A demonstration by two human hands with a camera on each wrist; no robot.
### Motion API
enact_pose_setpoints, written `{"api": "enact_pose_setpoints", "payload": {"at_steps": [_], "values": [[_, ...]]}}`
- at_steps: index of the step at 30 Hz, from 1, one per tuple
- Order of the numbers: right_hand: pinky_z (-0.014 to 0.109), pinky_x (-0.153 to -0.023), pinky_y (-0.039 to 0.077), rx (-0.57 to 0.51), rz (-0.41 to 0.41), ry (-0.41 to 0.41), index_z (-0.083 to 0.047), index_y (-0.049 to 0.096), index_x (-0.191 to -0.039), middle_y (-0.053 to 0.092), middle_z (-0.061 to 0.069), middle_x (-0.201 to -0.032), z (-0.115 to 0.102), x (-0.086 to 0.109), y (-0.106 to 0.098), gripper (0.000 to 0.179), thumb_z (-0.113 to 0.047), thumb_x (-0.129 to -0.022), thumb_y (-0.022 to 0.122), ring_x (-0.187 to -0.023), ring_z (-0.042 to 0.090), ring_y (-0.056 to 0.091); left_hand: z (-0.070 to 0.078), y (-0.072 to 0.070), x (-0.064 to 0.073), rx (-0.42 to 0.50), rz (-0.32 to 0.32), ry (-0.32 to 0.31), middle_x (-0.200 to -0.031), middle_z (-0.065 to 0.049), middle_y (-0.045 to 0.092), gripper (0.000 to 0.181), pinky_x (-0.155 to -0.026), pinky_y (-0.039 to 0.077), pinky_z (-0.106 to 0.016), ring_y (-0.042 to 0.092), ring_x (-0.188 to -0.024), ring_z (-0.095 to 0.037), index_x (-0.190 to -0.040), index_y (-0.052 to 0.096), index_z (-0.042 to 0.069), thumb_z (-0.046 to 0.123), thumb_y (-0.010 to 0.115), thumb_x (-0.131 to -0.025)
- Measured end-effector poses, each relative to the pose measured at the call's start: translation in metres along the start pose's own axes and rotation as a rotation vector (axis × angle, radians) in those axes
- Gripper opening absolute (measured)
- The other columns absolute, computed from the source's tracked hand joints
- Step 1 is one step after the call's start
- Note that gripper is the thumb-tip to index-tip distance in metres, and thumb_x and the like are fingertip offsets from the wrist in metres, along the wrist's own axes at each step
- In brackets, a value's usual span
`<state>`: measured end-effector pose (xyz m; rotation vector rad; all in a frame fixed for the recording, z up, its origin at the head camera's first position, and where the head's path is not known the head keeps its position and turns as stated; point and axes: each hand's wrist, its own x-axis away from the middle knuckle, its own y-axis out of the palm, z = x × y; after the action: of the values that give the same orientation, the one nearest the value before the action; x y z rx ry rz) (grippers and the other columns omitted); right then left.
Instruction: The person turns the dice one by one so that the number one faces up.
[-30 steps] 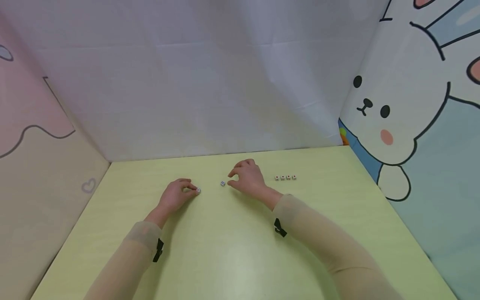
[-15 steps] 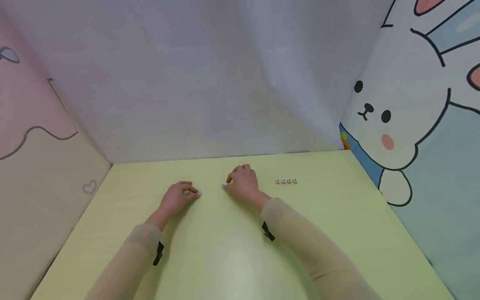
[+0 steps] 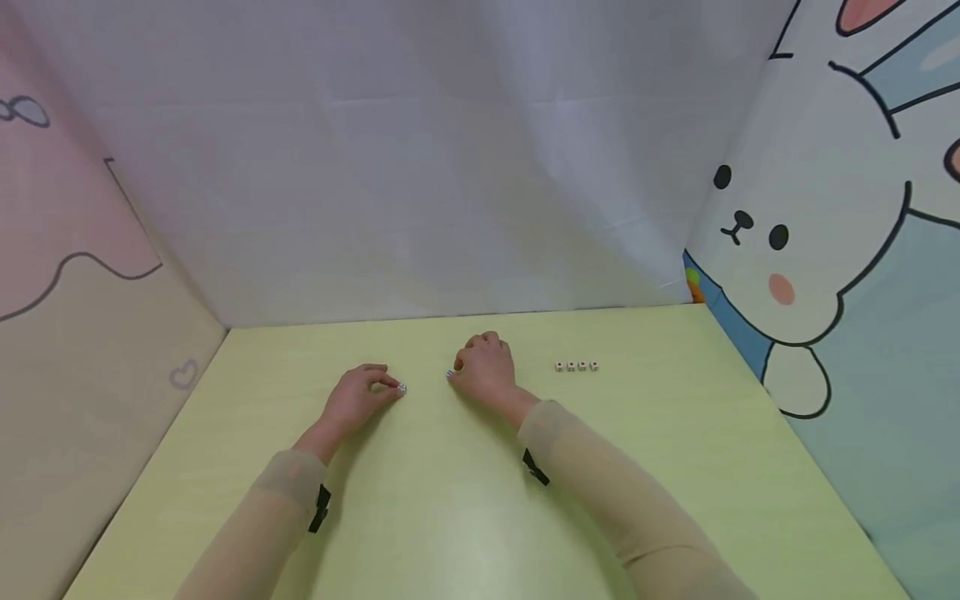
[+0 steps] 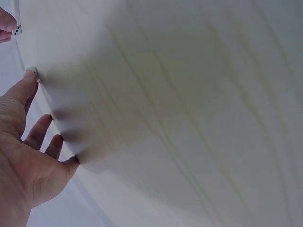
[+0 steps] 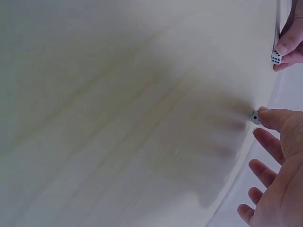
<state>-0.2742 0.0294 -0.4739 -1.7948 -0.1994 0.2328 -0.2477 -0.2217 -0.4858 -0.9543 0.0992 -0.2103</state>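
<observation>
In the head view, my left hand (image 3: 357, 398) pinches a small white die (image 3: 401, 388) between thumb and fingertips at the tabletop. To its right, my right hand (image 3: 486, 368) has its thumb and index finger at another white die (image 3: 450, 374). The right wrist view shows the right thumb against this die (image 5: 255, 117), the index fingertip close below it and the other fingers spread apart. Dark pips show on the left hand's die (image 5: 276, 57) there. In the left wrist view, the left thumb partly covers its die (image 4: 33, 72). A short gap separates the two dice.
A straight row of several white dice (image 3: 577, 367) with red pips stands right of the right hand on the pale yellow table (image 3: 465, 500). A white curtain wall (image 3: 420, 208) rises behind the table, with printed walls (image 3: 795, 250) at the sides.
My right hand has moved slightly left and taken hold of the die that stood in front of its fingertips. The left hand keeps its die in place. The view has shifted slightly.
</observation>
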Motion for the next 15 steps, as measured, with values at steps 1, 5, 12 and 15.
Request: {"api": "enact_pose_setpoints", "payload": {"at_steps": [1, 5, 12, 15], "values": [[0.049, -0.114, 0.034, 0.003, 0.002, -0.004, -0.026, 0.078, -0.101, 0.06, 0.001, -0.13, 0.0003, -0.0008, -0.0002, 0.024, -0.048, -0.097, 0.068, -0.134, 0.031, 0.041, 0.0003, -0.0007, -0.0007, 0.001, 0.001, 0.004, -0.148, -0.022, 0.052, 0.024, -0.116, 0.03, -0.061, 0.039, -0.141, -0.048, -0.11, 0.078, 0.007, 0.028, 0.073, -0.097], [0.049, -0.114, 0.034, 0.003, 0.014, -0.016, -0.026, 0.078, -0.102, 0.061, 0.001, -0.13, 0.0014, -0.0039, -0.001, 0.024, -0.047, -0.097, 0.068, -0.134, 0.031, 0.042, 0.0015, -0.0035, -0.0033, 0.005, 0.001, 0.009, -0.148, -0.022, 0.053, 0.024, -0.116, 0.031, -0.061, 0.039, -0.141, -0.048, -0.109, 0.078, 0.007, 0.027, 0.073, -0.097], [0.049, -0.113, 0.036, 0.02, 0.028, -0.045, -0.027, 0.079, -0.099, 0.062, 0.0, -0.128, -0.0009, -0.0032, 0.0005, 0.018, -0.042, -0.097, 0.069, -0.133, 0.03, 0.043, -0.0004, -0.0016, -0.0034, 0.006, -0.006, -0.005, -0.149, -0.021, 0.052, 0.023, -0.117, 0.029, -0.061, 0.037, -0.142, -0.048, -0.109, 0.077, 0.008, 0.027, 0.073, -0.097], [0.048, -0.112, 0.037, 0.02, 0.029, -0.052, -0.026, 0.079, -0.098, 0.062, 0.0, -0.129, -0.001, -0.0022, 0.0017, 0.017, -0.04, -0.097, 0.069, -0.133, 0.03, 0.043, -0.0004, -0.0008, -0.0026, 0.02, -0.002, -0.007, -0.147, -0.022, 0.053, 0.022, -0.117, 0.029, -0.06, 0.038, -0.142, -0.048, -0.109, 0.078, 0.007, 0.026, 0.074, -0.097]]}}
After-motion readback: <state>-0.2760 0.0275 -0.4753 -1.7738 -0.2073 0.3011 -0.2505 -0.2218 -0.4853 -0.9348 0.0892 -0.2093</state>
